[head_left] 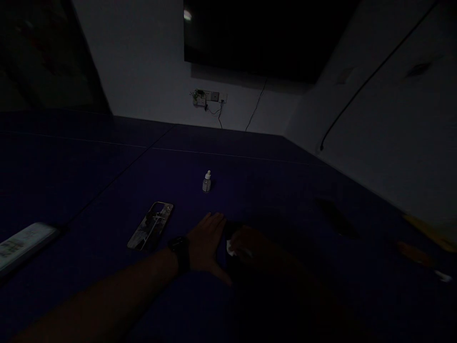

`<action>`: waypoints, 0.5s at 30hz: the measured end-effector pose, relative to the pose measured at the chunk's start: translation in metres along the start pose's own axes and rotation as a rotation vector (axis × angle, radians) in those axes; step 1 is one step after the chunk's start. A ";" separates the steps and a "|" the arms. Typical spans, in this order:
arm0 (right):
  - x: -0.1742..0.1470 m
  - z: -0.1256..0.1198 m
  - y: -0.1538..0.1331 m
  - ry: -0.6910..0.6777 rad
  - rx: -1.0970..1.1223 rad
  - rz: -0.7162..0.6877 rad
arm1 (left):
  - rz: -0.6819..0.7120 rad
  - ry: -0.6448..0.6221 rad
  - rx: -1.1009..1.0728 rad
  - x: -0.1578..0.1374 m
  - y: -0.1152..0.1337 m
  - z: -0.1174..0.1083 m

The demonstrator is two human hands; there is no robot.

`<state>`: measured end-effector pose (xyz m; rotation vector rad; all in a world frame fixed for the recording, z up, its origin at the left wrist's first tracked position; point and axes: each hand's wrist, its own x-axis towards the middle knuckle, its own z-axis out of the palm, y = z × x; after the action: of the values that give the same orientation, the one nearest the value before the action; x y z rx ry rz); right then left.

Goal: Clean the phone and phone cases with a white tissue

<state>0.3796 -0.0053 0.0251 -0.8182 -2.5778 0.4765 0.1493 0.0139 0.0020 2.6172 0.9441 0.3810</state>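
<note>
Fingers stretched out and thumb apart, my left hand point(207, 243) lies at the edge of a dark flat thing point(231, 228) whose kind the dim light hides. My right hand point(248, 245) is closed around a small white wad point(230, 247), which looks like a tissue or cloth, right over that dark thing. On my left wrist sits a dark watch point(180, 252). A phone case point(152, 226) with a printed picture lies left of my left hand. Beyond both hands a small clear dropper bottle point(206, 183) with a white top stands upright.
A long white object point(26, 243) lies at the left edge. On the right are a dark flat object point(335, 216), an orange-brown item point(416, 252) and a yellow strip point(430, 232). A large dark screen point(264, 38) hangs above wall sockets point(210, 96) with cables.
</note>
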 end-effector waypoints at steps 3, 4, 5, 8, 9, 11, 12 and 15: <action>0.006 0.010 0.001 0.042 -0.073 0.022 | 0.005 0.002 0.002 0.000 -0.001 0.001; 0.006 0.008 0.004 0.049 -0.098 0.047 | 0.006 0.006 0.001 -0.001 -0.001 0.001; 0.004 0.005 0.007 0.051 -0.120 0.074 | 0.008 0.008 0.000 -0.001 -0.001 0.002; -0.007 -0.011 0.015 0.022 -0.141 0.139 | 0.008 0.012 -0.002 -0.001 -0.002 0.002; -0.010 -0.015 0.015 0.002 -0.128 0.142 | 0.007 0.013 -0.003 -0.001 -0.002 0.002; -0.012 -0.018 0.012 -0.037 -0.078 0.101 | 0.010 0.017 -0.006 -0.001 -0.002 0.001; -0.011 -0.016 0.009 -0.044 -0.053 0.068 | 0.013 0.017 -0.009 -0.001 -0.002 0.001; -0.002 -0.001 0.003 -0.018 -0.029 -0.011 | 0.009 0.006 -0.013 -0.001 -0.001 0.001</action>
<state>0.3833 -0.0045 0.0245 -0.8133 -2.6097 0.4455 0.1483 0.0144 0.0006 2.6108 0.9289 0.3962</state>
